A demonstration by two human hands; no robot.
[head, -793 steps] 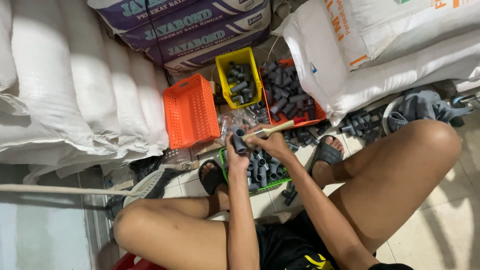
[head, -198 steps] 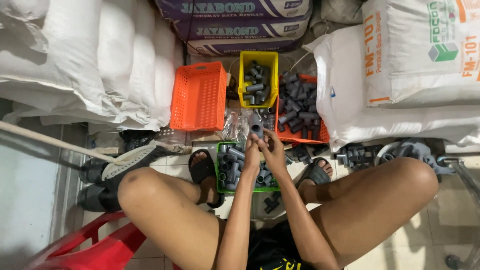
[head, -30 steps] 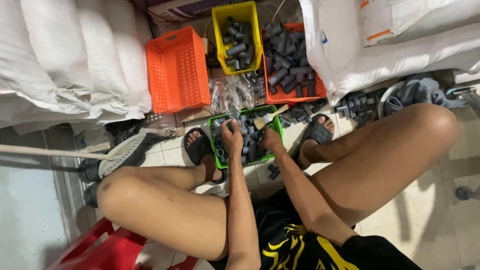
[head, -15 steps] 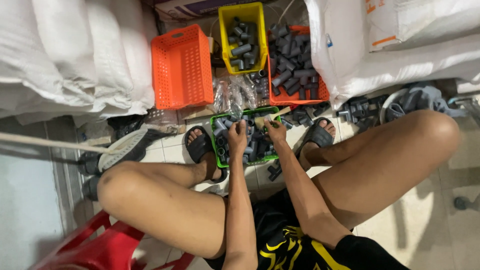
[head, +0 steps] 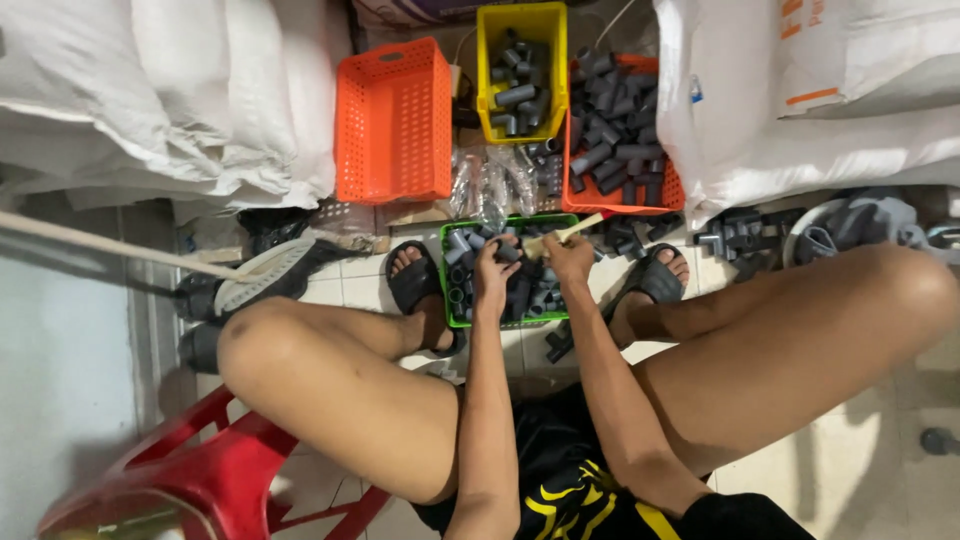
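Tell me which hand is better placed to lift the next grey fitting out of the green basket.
Left. The left hand rests on the grey pipe fittings inside the green basket and looks free, while the right hand already holds a pale wooden stick, so it is probably busy.

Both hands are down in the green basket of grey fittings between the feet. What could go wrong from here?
The green basket sits tight between the sandalled feet, so a foot shift could tip it and spill fittings.

Loose fittings already lie on the floor by the right foot; more may roll underfoot.

The right hand holds a thin stick close to the left hand, which grips a fitting; a slip might jab the fingers.
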